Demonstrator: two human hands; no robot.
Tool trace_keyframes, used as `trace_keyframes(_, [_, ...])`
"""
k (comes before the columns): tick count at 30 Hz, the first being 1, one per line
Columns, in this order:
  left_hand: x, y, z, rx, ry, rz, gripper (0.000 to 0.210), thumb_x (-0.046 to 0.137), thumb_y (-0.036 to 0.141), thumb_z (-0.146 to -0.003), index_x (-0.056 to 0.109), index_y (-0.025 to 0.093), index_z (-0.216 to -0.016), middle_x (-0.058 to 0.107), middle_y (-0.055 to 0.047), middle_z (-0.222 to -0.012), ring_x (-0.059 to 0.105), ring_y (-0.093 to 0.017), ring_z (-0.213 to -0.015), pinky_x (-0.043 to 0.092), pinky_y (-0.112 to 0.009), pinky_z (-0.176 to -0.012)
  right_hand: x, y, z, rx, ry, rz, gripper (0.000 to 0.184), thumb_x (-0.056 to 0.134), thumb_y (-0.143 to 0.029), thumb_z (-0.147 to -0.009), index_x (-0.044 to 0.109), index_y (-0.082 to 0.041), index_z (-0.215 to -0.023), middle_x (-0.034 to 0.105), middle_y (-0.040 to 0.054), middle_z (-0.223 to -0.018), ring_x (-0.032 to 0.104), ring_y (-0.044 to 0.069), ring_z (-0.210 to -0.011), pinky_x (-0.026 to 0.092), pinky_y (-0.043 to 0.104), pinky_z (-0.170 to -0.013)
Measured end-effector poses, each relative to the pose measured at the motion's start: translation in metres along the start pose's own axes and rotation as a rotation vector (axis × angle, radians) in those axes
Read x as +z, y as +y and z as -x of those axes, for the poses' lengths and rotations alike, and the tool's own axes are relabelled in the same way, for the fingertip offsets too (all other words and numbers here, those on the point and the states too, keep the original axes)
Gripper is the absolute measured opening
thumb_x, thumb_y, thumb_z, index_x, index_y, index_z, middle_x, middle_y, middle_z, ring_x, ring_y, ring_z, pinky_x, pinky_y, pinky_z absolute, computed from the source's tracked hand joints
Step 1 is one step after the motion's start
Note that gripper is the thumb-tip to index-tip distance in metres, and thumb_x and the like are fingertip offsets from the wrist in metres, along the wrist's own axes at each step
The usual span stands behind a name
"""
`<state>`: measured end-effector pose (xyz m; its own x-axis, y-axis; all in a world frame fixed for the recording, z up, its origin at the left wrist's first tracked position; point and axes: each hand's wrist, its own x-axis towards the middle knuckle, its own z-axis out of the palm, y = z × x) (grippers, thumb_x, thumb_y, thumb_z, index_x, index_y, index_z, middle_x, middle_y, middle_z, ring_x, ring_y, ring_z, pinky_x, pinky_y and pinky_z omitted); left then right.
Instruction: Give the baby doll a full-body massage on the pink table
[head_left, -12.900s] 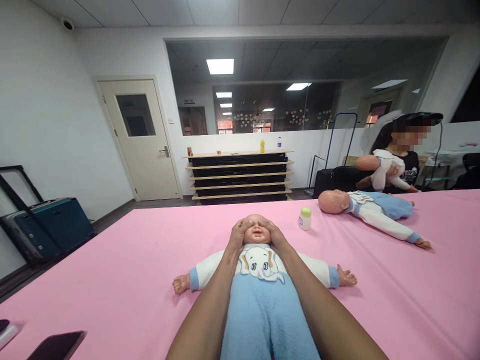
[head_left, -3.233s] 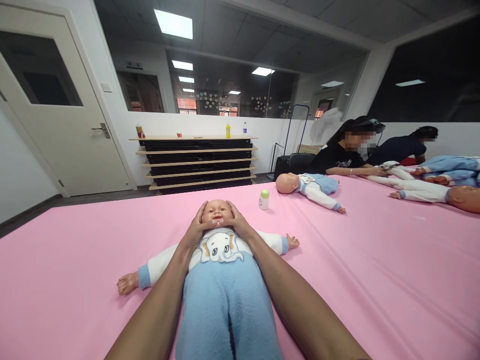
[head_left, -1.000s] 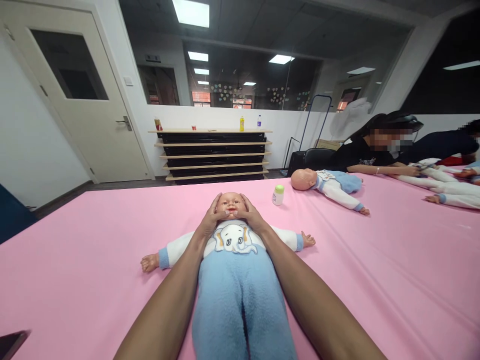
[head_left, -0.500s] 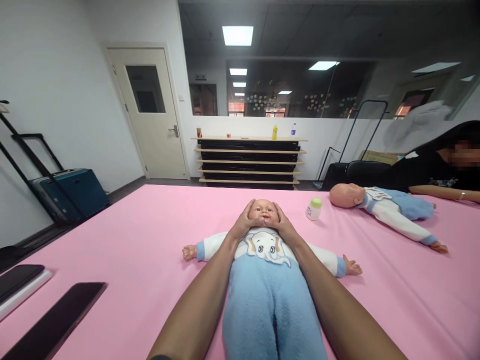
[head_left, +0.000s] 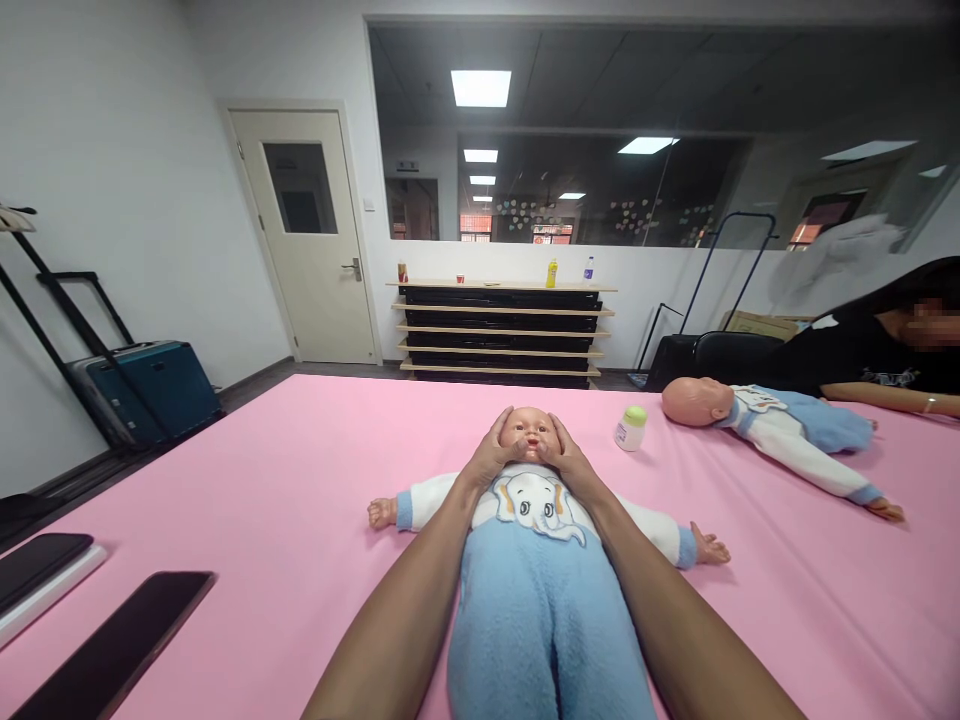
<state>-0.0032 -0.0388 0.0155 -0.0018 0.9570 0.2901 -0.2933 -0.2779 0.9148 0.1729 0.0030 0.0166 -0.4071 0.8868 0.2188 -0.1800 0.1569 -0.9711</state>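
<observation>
A baby doll (head_left: 551, 590) in a white and blue fleece outfit with an elephant face on the chest lies on its back, arms spread wide. My left hand (head_left: 489, 455) cups one side of its head, the thumb resting on the cheek beside the mouth. On the other side, my right hand (head_left: 568, 458) does the same, its thumb at the opposite corner of the mouth. The fingers of both hands curl up around the sides of the head and are partly hidden. Right of the head stands a small white bottle with a green cap (head_left: 631, 429).
The table has a pink cover (head_left: 300, 480). A second doll (head_left: 780, 425) lies at the right, near a seated person (head_left: 862, 350) with an arm on the table. A dark phone (head_left: 124, 640) and a stacked phone and white box (head_left: 45, 580) lie at left.
My thumbs have slid outward from below the doll's mouth toward its corners, so they are farther apart. The view has tilted up slightly; the doll and bottle stay in place.
</observation>
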Motion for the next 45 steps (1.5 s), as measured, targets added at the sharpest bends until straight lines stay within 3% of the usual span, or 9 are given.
trace_keyframes(7, [-0.002, -0.004, 0.001, 0.036, 0.013, -0.075, 0.114, 0.088, 0.038, -0.056, 0.027, 0.022, -0.151, 0.037, -0.015, -0.151, 0.039, -0.035, -0.136, 0.030, -0.047, -0.114, 0.005, -0.019, 0.013, 0.021, -0.057, -0.011, 0.115, 0.087, -0.035, -0.059, 0.020, -0.026, -0.152, 0.036, 0.0098, -0.152, 0.043, 0.031, -0.135, 0.038, 0.048, -0.111])
trace_keyframes(13, [-0.001, -0.004, 0.001, 0.044, 0.005, -0.105, 0.110, 0.086, 0.040, -0.061, 0.027, 0.022, -0.151, 0.038, -0.015, -0.150, 0.037, -0.034, -0.137, 0.029, -0.046, -0.115, 0.007, -0.022, 0.014, 0.078, -0.086, -0.137, 0.112, 0.085, -0.031, -0.064, 0.017, -0.026, -0.153, 0.035, 0.0104, -0.153, 0.046, 0.030, -0.133, 0.042, 0.044, -0.109])
trace_keyframes(26, [-0.001, 0.001, 0.002, 0.071, 0.020, -0.161, 0.092, 0.074, 0.052, -0.072, 0.034, 0.020, -0.149, 0.036, -0.011, -0.153, 0.031, -0.031, -0.141, 0.024, -0.041, -0.117, 0.006, -0.016, 0.011, 0.051, -0.090, -0.145, 0.108, 0.084, -0.037, -0.065, 0.020, -0.027, -0.152, 0.040, 0.0085, -0.150, 0.046, 0.029, -0.132, 0.038, 0.045, -0.112])
trace_keyframes(40, [0.000, 0.001, 0.003, 0.054, 0.024, -0.113, 0.087, 0.075, 0.042, -0.075, 0.034, 0.021, -0.149, 0.035, -0.011, -0.153, 0.033, -0.029, -0.141, 0.028, -0.039, -0.116, 0.007, -0.008, 0.004, 0.066, -0.023, -0.119, 0.113, 0.086, -0.037, -0.057, 0.024, -0.026, -0.151, 0.036, 0.0083, -0.152, 0.046, 0.031, -0.132, 0.041, 0.044, -0.110])
trace_keyframes(45, [-0.002, -0.001, 0.003, -0.001, 0.001, -0.016, 0.087, 0.074, 0.038, -0.077, 0.029, 0.024, -0.151, 0.034, -0.011, -0.154, 0.037, -0.028, -0.139, 0.032, -0.040, -0.114, 0.008, -0.008, 0.005, 0.036, -0.017, -0.112, 0.104, 0.082, -0.041, -0.064, 0.026, -0.026, -0.150, 0.039, 0.0067, -0.150, 0.044, 0.029, -0.134, 0.038, 0.044, -0.112])
